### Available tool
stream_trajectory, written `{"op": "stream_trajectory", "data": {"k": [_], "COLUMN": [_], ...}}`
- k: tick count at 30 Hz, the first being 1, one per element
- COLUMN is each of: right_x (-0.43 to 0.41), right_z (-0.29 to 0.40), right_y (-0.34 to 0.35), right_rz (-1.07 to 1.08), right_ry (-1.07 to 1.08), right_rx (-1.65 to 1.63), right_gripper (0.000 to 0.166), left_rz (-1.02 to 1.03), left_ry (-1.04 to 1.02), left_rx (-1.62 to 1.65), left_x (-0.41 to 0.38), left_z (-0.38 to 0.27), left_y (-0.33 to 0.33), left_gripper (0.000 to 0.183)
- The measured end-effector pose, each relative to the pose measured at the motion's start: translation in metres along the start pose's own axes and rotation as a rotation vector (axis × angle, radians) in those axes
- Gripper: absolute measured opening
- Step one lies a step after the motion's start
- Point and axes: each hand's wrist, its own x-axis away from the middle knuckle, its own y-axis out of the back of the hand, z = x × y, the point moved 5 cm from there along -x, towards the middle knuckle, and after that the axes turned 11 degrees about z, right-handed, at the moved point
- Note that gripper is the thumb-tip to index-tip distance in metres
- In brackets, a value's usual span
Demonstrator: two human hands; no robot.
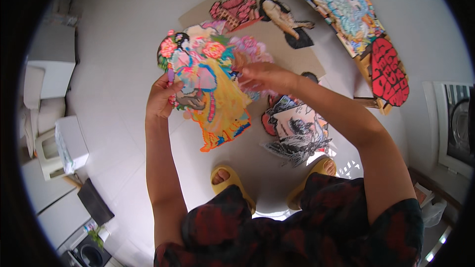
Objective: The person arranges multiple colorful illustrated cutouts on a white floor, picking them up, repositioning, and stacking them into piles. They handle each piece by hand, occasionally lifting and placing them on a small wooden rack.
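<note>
In my left hand (163, 98) is the left edge of a colourful fuse-bead panel (226, 92), the thumb lying on its front. The panel shows a dark-haired figure in a yellow robe with large pink flowers. My right hand (265, 76) is at the panel's right side, slightly blurred; whether its fingers grip the edge cannot be made out. Behind that hand, a pink flowered piece (252, 46) is partly hidden. Below my right forearm lies a black, white and peach bead piece (300, 124), partly covered by the arm.
A beige board (297, 59) on the floor bears a pink bead piece (235, 9) and a black-haired figure piece (276, 13). A wooden rack (365, 67) holds a pale blue piece (345, 7) and a red lettered piece (389, 72). Yellow slippers (232, 181) are on my feet.
</note>
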Motion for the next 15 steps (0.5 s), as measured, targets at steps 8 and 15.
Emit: {"op": "stream_trajectory", "data": {"k": [8,15], "right_x": [0.064,0.153], "right_z": [0.029,0.112], "right_y": [0.045,0.139], "right_rz": [-0.294,-0.78], "right_ry": [0.369,0.805], "right_rx": [-0.157,-0.317], "right_gripper": [0.015,0.013], "left_rz": [0.154,0.3], "left_ry": [-0.03,0.165], "left_rx": [-0.131,-0.16], "left_x": [-0.094,-0.148], "left_z": [-0.028,-0.027], "left_y": [-0.122,-0.196], "left_gripper": [0.036,0.049]}}
